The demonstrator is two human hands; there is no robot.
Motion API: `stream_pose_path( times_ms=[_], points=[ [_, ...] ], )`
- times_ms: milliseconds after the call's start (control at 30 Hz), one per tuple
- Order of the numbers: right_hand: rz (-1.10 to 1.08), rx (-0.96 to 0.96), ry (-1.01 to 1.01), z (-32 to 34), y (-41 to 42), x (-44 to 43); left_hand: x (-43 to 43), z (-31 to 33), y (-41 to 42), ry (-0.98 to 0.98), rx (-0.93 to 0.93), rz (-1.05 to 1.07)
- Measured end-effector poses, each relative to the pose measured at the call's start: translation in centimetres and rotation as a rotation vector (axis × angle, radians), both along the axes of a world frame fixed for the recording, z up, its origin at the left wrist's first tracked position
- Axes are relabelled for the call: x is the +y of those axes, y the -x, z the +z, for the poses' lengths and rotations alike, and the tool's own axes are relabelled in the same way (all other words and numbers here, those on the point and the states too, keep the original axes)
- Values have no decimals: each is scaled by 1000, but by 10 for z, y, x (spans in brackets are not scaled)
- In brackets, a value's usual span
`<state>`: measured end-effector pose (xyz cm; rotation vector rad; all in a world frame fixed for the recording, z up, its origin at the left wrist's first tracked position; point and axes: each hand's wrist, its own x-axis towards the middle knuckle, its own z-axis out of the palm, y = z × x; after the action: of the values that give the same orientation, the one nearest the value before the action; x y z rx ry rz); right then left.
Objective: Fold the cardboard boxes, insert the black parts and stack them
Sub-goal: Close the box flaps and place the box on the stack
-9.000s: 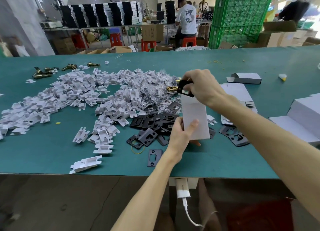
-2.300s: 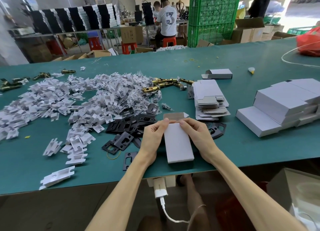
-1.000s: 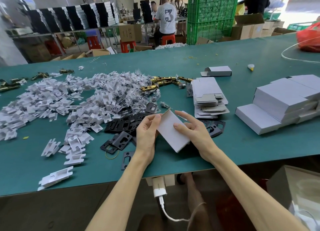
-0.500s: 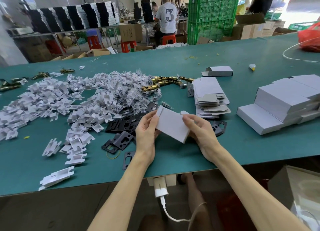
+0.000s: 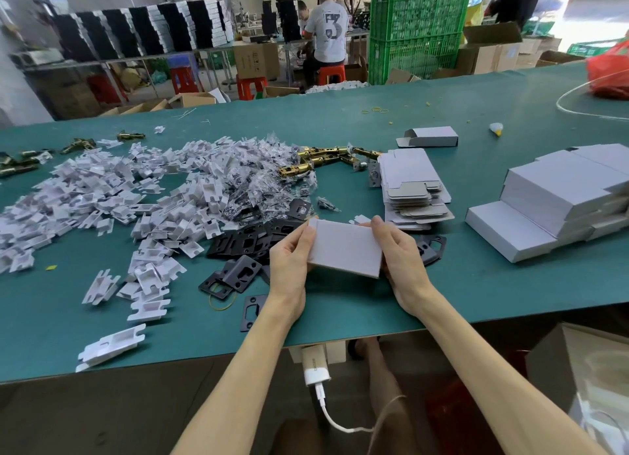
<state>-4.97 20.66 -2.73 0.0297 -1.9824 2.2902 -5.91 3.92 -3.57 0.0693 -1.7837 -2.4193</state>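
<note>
Box in hand: a closed box [image 5: 343, 248] of white card, held flat just above the table [image 5: 476, 284] near the middle of its near edge. No flap stands out, and both short ends are hidden by the hands.
Contents: cannot tell, since nothing of the inside shows.
Left hand: the left hand [image 5: 291, 265] clasps the box's left end, thumb along the top and fingers curled beneath.
Right hand: the right hand [image 5: 403, 260] clasps the right end the same way, thumb tip at the far corner.
Black parts: a loose heap of black plates [image 5: 245, 241] lies on the table just left of the hands, with a few more showing behind the right hand.
Blanks: a pile of flat blanks [image 5: 412, 189] sits just beyond the hands, toward the middle of the table.
Stack: finished boxes [image 5: 561, 199] are piled in stepped layers at the right edge.
Other stock: white inserts [image 5: 102, 199] spread toward the left edge, with bagged screws [image 5: 252, 178] and brass latches [image 5: 323, 158] further in. One half-open box [image 5: 430, 136] lies toward the far side.
Progress: several boxes look done, and this one appears ready to join them.
Left to do: probably setting it on the stack, then repeating. The blanks and plates suggest plenty remain.
</note>
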Motion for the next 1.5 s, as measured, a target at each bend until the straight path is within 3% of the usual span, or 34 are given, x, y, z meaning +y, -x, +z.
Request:
stream_pose_path(
  times_ms=[300, 633, 1000, 1300, 1500],
  points=[
    [5, 51, -55, -4, 3, 0, 0, 0, -1, 45, 12, 1],
    [-50, 141, -257, -10, 5, 2, 1, 2, -3, 88, 59, -47],
    [1, 123, -169, -12, 5, 5, 0, 2, -2, 91, 33, -2],
    [31, 101, -133, -8, 3, 4, -2, 4, -1, -28, -30, -20],
    [8, 80, -97, -6, 3, 3, -1, 2, -1, 43, -6, -51]
  ],
)
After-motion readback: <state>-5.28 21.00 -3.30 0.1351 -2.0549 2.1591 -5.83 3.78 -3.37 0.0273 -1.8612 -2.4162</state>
